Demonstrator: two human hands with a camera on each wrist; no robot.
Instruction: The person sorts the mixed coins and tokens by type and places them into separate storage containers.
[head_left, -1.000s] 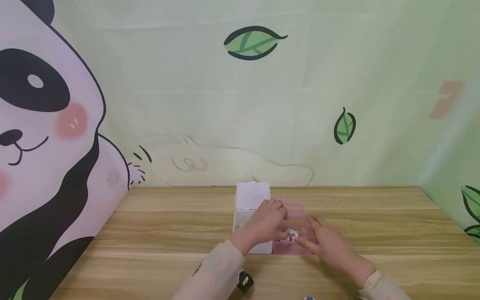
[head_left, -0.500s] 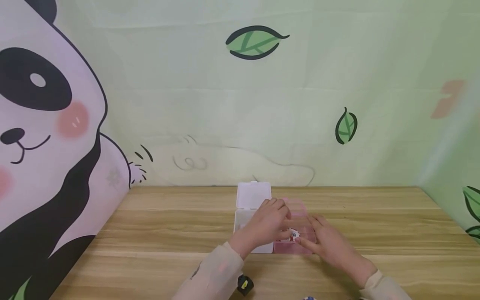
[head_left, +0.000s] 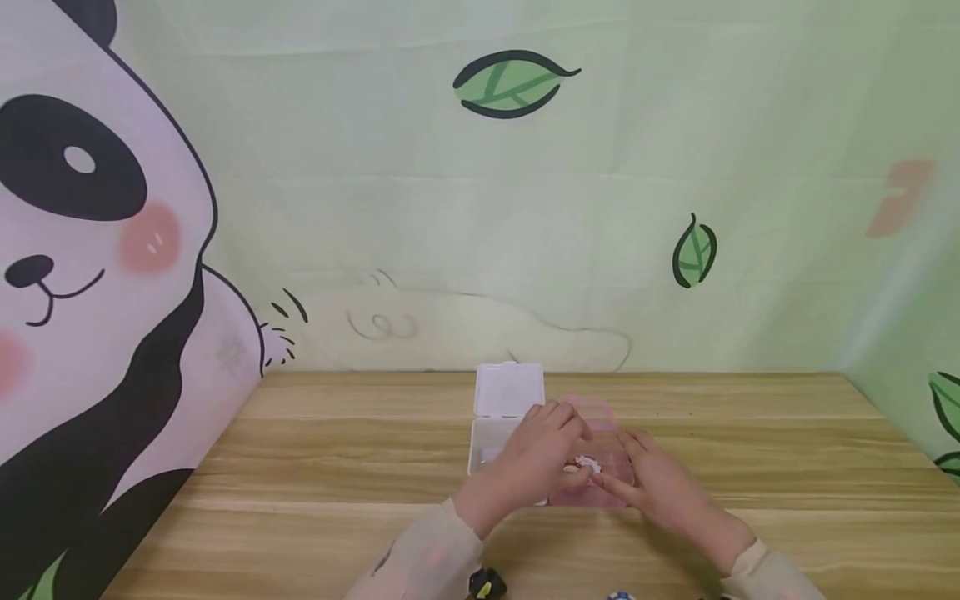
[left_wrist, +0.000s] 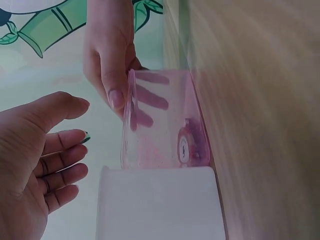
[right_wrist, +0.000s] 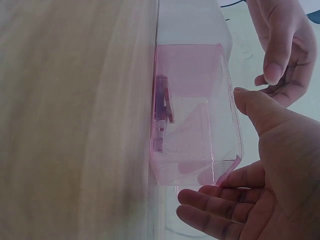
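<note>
My right hand (head_left: 667, 487) grips the clear pink plastic box (right_wrist: 192, 70) at its right side, the thumb at the rim and the fingers round the far corner. Red-and-white poker chips (head_left: 587, 464) lie inside, and in the right wrist view a purple one (right_wrist: 160, 97) leans by the wall. My left hand (head_left: 528, 454) hovers over the seam between the pink box and the open white box (head_left: 483, 433). Its fingers are loosely curled with nothing between them, as the left wrist view shows. In the head view it hides part of both boxes.
The white lid (head_left: 510, 389) is tipped back behind its box. A small black object with a yellow mark (head_left: 487, 585) and a blue-and-white round piece (head_left: 621, 596) are at the front edge of view. A printed backdrop (head_left: 420, 208) rises behind the wooden table (head_left: 337, 450).
My left hand has shifted slightly right, showing more of the white box's inside. The number on the chip is less visible. My right hand keeps its grip on the pink box.
</note>
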